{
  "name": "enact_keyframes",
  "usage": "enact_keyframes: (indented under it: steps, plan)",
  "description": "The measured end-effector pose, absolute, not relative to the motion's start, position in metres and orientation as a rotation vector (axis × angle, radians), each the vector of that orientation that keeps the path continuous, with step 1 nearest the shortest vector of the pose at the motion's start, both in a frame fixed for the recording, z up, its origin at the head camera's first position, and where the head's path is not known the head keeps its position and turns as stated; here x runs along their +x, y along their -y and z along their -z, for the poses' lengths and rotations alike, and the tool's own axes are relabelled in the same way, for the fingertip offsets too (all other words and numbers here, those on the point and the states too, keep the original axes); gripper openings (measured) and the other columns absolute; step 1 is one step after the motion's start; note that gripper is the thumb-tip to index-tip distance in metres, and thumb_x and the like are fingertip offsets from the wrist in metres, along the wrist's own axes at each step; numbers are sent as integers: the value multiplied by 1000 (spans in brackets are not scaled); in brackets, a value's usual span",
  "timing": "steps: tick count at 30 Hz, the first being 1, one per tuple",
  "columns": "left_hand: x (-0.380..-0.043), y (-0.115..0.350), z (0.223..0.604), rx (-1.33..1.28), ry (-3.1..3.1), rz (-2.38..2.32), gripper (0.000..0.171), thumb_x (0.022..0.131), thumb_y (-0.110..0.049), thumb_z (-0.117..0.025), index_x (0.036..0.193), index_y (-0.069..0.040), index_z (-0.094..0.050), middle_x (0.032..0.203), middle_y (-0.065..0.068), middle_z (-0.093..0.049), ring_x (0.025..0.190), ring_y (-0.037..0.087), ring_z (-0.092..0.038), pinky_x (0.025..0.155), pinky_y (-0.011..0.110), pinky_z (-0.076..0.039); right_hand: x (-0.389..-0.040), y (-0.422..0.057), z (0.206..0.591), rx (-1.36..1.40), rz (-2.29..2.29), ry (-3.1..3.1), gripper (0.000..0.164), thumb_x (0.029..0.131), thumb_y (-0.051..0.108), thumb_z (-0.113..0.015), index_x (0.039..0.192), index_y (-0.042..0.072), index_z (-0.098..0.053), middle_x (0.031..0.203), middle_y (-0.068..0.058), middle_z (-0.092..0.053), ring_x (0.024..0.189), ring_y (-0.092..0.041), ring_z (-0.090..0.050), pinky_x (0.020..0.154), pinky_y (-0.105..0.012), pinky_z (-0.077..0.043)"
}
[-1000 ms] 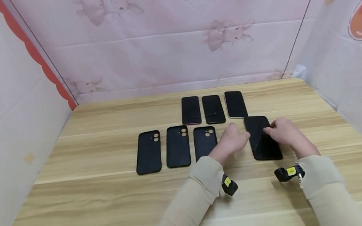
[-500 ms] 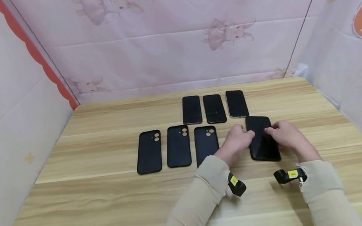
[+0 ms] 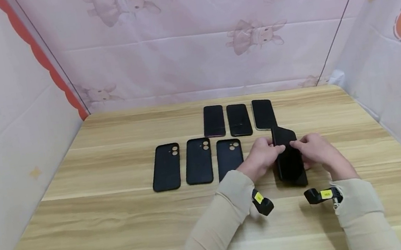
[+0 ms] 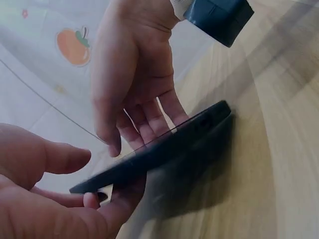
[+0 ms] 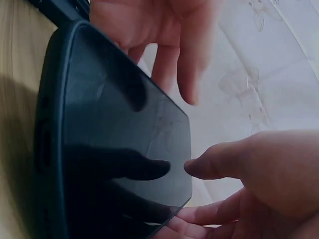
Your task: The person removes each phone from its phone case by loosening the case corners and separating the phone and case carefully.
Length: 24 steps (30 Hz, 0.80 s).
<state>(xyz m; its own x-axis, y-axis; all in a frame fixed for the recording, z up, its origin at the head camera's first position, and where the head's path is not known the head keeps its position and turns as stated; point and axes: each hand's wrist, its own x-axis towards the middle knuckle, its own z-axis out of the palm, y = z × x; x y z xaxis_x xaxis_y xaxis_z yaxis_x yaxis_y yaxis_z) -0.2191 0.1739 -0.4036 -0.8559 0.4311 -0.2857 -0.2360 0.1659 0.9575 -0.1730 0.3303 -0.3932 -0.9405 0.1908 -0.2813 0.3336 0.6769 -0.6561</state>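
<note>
A black smartphone [image 3: 290, 166] in a dark case is raised and tilted on its side over the right half of the table. My left hand [image 3: 261, 159] holds its left side, thumb over the screen; in the left wrist view the fingers [image 4: 117, 209] pass beneath it. On the opposite side my right hand [image 3: 317, 151] has its thumb above the glass, and the right wrist view shows other fingers [image 5: 209, 214] at the phone's edge. Reflections of the hands show on the dark screen [image 5: 114, 119].
Three black phone cases [image 3: 166, 168] lie in a row left of my hands, the nearest partly hidden by my left arm. Behind stand three dark-screened phones [image 3: 213, 121] flat near the back of the wooden table [image 3: 84, 226]. Printed cloth walls [image 3: 177, 68] enclose it.
My left hand has moved right and taken hold of the smartphone, which lay flat. Its right side has come up, and it is now tilted between both hands.
</note>
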Motion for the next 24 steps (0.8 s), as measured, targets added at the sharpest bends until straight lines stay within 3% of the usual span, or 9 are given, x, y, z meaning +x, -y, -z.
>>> enact_keyframes:
  steps: [3,12,16,20,24]
  plan:
    - [-220,-168,401,228,-1941,-1711,22,97,-14,-65,115,-1,-67,100,9,-70,89,18,-66,82,34,-56,-173,-324,389,398,1148,-2675,50,103,32,-46,120,-14,-56,65,-1,-52,57,-15,-63,62,-29,-54]
    - [-228,-142,395,312,-1971,-1654,21,97,-23,-66,107,-5,-67,93,10,-72,77,24,-72,67,39,-61,-172,-302,374,310,1185,-2732,48,100,31,-53,117,-14,-54,81,-9,-57,65,-17,-62,63,-32,-58]
    - [-232,-128,393,296,-2002,-1622,33,96,-26,-66,119,-2,-63,103,12,-72,77,22,-72,68,38,-61,-174,-295,372,259,1288,-2707,49,102,32,-51,121,-14,-52,82,-10,-57,64,-18,-64,64,-35,-60]
    - [-236,-111,392,304,-2003,-1607,47,97,-29,-66,132,-1,-55,110,12,-72,79,18,-71,71,37,-61,-177,-288,372,222,1450,-2656,51,104,31,-47,131,-12,-48,94,-14,-57,72,-16,-63,66,-35,-61]
    - [-238,-93,391,358,-1927,-1628,37,98,-26,-64,125,-2,-59,101,9,-75,78,18,-72,70,36,-62,-179,-281,373,195,1625,-2580,54,106,32,-43,139,-10,-42,113,-20,-53,78,-13,-61,67,-32,-61]
